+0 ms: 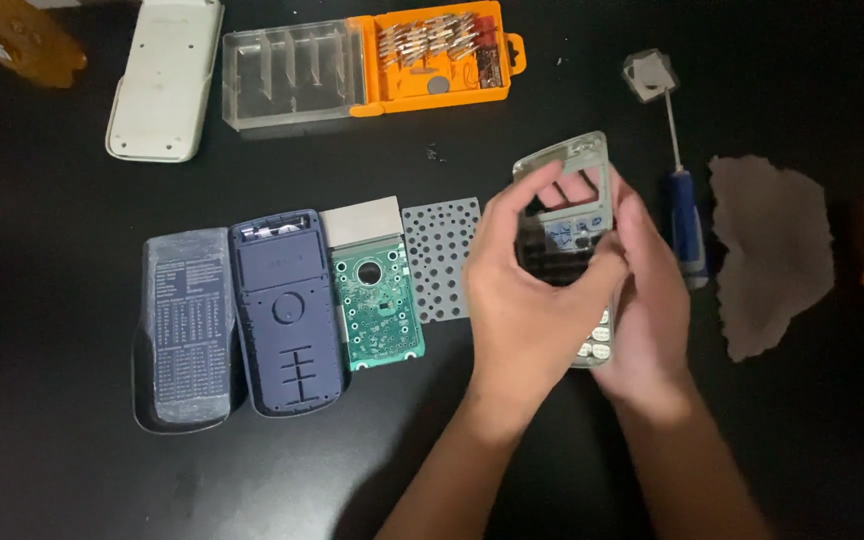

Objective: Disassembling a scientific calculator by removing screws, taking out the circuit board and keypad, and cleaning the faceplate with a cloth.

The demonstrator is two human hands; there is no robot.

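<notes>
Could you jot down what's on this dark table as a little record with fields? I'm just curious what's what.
Held: calculator front shell, gripped by left hand and right hand
Laid out in a row: slide cover, blue back shell, green circuit board, perforated grey sheet
Tools: blue-handled screwdriver, orange bit case, open
Also there: white casing, torn brownish paper
Surface: black table

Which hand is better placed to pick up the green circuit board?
Probably the left hand: it is nearer the green circuit board. Both hands hold the calculator front frame; the right hand is farther away.
</notes>
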